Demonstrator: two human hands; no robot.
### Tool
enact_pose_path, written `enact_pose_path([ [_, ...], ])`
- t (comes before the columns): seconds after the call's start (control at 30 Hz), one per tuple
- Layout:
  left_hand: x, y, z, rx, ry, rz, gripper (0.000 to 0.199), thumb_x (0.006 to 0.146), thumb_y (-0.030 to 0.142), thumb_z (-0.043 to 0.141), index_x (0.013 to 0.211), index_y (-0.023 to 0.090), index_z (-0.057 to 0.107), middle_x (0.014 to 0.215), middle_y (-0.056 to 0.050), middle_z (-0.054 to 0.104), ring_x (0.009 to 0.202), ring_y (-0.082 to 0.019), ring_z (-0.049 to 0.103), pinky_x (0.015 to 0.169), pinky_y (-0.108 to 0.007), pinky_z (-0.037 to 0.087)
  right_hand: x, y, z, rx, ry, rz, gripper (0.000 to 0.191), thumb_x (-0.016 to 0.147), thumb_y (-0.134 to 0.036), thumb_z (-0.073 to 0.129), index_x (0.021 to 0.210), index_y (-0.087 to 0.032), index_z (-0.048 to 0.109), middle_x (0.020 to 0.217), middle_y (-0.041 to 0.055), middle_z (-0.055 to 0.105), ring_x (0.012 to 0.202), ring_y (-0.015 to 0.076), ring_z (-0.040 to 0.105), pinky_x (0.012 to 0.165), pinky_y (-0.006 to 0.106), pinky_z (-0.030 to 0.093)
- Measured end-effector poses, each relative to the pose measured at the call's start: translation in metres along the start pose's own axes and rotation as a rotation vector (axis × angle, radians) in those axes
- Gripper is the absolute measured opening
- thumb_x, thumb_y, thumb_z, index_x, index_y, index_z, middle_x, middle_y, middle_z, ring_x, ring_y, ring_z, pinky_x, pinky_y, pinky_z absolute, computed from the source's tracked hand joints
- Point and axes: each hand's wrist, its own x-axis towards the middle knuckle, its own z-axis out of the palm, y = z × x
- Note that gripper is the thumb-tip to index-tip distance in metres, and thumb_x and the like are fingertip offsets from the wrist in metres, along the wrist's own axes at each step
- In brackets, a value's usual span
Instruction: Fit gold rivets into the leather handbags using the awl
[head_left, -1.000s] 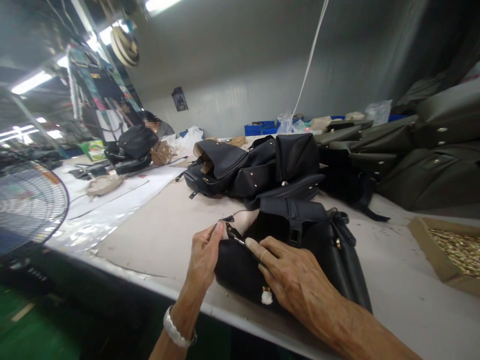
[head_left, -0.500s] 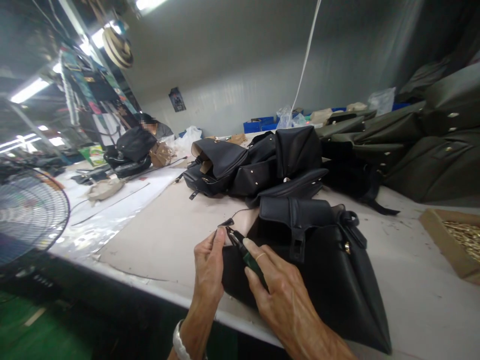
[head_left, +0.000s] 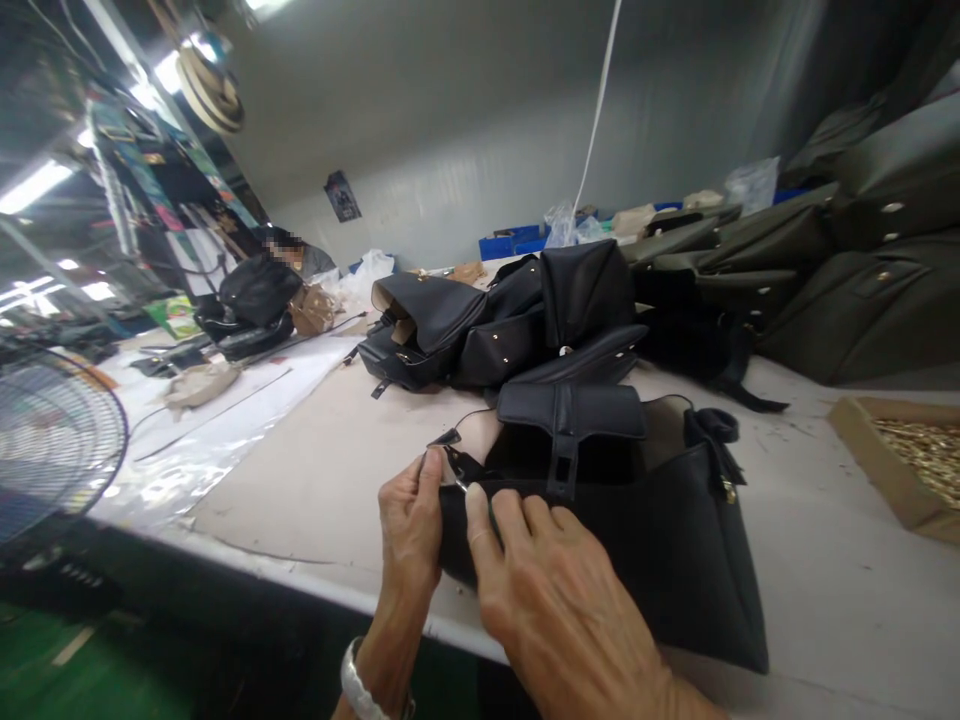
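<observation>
Overall, the work surface is a long table topped with a pale board (head_left: 300,500), with a standing fan (head_left: 52,440) beyond its near-left edge. Olive-dark bags (head_left: 862,310) lie stacked along the right side of the table, and a cardboard tray of small brass parts (head_left: 919,460) sits just in front of them. A heap of black leather backpacks (head_left: 487,330) occupies the middle of the table. At the far end, a co-worker (head_left: 296,258) sits behind more black bags (head_left: 255,295).

The black leather bag (head_left: 622,560) being handled lies nearest the person, just in front of the heap, with its strapped flap (head_left: 570,412) folded back. Both hands are at its left top corner.

The right hand (head_left: 555,610) lies over the bag's front, fingers close together and pressed onto the upper edge; any pinch beneath them cannot be confirmed. The left hand (head_left: 409,530), wearing a white bracelet (head_left: 364,685), stands upright at the corner, with its fingertips pressed together on a small metal clip (head_left: 455,468). A narrow black tab (head_left: 446,437) projects just above that clip.
</observation>
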Motion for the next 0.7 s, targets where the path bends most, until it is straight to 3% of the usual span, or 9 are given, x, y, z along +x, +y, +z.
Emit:
enact_pose_path([
  [0.1, -0.002, 0.003, 0.002, -0.054, 0.025, -0.041, 0.042, 0.075, 0.057, 0.066, 0.068, 0.015, 0.059, 0.061, 0.003, 0.049, 0.058, -0.010, 0.042, 0.052, -0.020, 0.036, 0.002, -0.003, 0.008, 0.034, -0.027, -0.020, 0.045, 0.072, -0.002, 0.052, 0.116, -0.002, 0.064, 0.083, 0.0156, 0.065, 0.067, 0.0253, 0.062, 0.051, 0.036, 0.055],
  [0.17, -0.004, 0.004, 0.006, -0.206, 0.045, -0.132, 0.043, 0.068, 0.057, 0.072, 0.072, 0.015, 0.062, 0.062, 0.002, 0.055, 0.060, -0.012, 0.047, 0.052, -0.021, 0.039, -0.003, -0.002, 0.024, 0.129, -0.023, 0.071, 0.052, 0.075, -0.002, 0.054, 0.127, -0.007, 0.057, 0.096, 0.0148, 0.066, 0.069, 0.0230, 0.065, 0.053, 0.035, 0.057],
  [0.27, -0.008, 0.005, 0.014, -0.341, 0.082, -0.226, 0.046, 0.058, 0.056, 0.079, 0.073, 0.015, 0.064, 0.061, 0.000, 0.058, 0.062, -0.015, 0.055, 0.055, -0.022, 0.044, -0.013, 0.000, 0.052, 0.340, 0.058, 0.260, 0.048, 0.084, -0.012, 0.052, 0.132, -0.014, 0.053, 0.115, 0.0134, 0.064, 0.085, 0.0230, 0.068, 0.068, 0.036, 0.060],
  [0.33, -0.010, 0.007, 0.018, -0.375, 0.093, -0.247, 0.045, 0.055, 0.054, 0.080, 0.072, 0.015, 0.065, 0.060, 0.000, 0.060, 0.061, -0.015, 0.056, 0.056, -0.023, 0.045, -0.018, 0.001, 0.064, 0.459, 0.118, 0.299, 0.045, 0.087, -0.016, 0.050, 0.131, -0.014, 0.053, 0.120, 0.0123, 0.063, 0.101, 0.0239, 0.065, 0.080, 0.036, 0.059],
  [0.4, -0.011, 0.010, 0.020, -0.396, 0.100, -0.255, 0.045, 0.054, 0.053, 0.081, 0.071, 0.015, 0.065, 0.059, 0.001, 0.060, 0.057, -0.013, 0.055, 0.055, -0.022, 0.045, -0.020, 0.002, 0.069, 0.519, 0.162, 0.290, 0.044, 0.086, -0.015, 0.051, 0.130, -0.013, 0.054, 0.119, 0.0112, 0.064, 0.106, 0.0236, 0.064, 0.084, 0.035, 0.058],
  [0.5, -0.012, 0.013, 0.021, -0.423, 0.105, -0.257, 0.044, 0.051, 0.051, 0.083, 0.068, 0.015, 0.064, 0.055, 0.002, 0.057, 0.053, -0.010, 0.051, 0.053, -0.020, 0.045, -0.023, 0.004, 0.070, 0.498, 0.195, 0.221, 0.046, 0.085, -0.010, 0.050, 0.131, -0.012, 0.052, 0.115, 0.0116, 0.065, 0.099, 0.0218, 0.065, 0.081, 0.033, 0.059],
  [0.7, -0.013, 0.014, 0.018, -0.404, 0.107, -0.253, 0.045, 0.054, 0.052, 0.082, 0.069, 0.014, 0.063, 0.058, 0.001, 0.058, 0.054, -0.009, 0.049, 0.050, -0.018, 0.041, -0.022, 0.005, 0.059, 0.160, 0.310, -0.007, 0.047, 0.081, 0.000, 0.040, 0.125, -0.004, 0.057, 0.107, 0.0181, 0.067, 0.085, 0.0253, 0.067, 0.071, 0.036, 0.059],
])
